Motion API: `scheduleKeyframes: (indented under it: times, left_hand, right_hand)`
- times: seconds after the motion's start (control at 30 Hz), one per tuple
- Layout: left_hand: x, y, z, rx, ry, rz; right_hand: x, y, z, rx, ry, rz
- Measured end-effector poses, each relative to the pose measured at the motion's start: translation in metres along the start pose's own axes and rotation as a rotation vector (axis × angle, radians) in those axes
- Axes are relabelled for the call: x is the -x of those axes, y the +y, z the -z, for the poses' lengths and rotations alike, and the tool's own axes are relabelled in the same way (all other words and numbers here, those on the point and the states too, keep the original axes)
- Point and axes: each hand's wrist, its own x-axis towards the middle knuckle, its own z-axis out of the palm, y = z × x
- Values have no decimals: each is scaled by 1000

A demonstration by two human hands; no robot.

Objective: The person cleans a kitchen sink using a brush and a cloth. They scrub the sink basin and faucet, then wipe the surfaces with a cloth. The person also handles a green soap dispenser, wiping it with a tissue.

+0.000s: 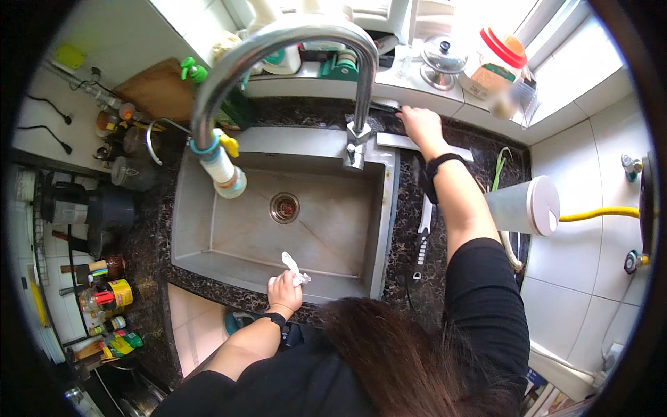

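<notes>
My left hand (285, 292) is closed around a crumpled white tissue or thin cloth (296, 269) at the near edge of the stainless steel sink (323, 208). Stretched over the counter behind the sink, my right hand (421, 127) has its fingertips at the dark end of a brush-like object (384, 106); whether they grip it is unclear. A flat pale bar (396, 141) lies just below that hand. Right of the sink, a knife (423, 240) with a black-and-white handle lies on the dark counter, its upper part hidden by my right wrist. The chrome faucet (365, 78) arches over the sink.
A lidded translucent pitcher (516, 206) and green onions (501, 167) are at the right. Bottles, a glass lid (444, 54) and a red-lidded jar (495, 65) line the windowsill. A green pump bottle (194, 70) stands behind the sink's left corner. Seasoning bottles (112, 294) crowd the far left.
</notes>
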Motion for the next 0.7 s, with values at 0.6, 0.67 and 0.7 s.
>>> scheduleKeyframes:
  times: [0.6, 0.67, 0.7]
  left_hand:
    - [-6, 2, 7, -12, -46, -80]
    - [-8, 4, 7, -1, -41, -84]
    - [-7, 2, 8, -1, -42, -92]
  right_hand:
    - [21, 42, 42, 50, -382, -315]
    - [17, 47, 45, 79, -376, -310]
    - [13, 40, 44, 65, -393, -295]
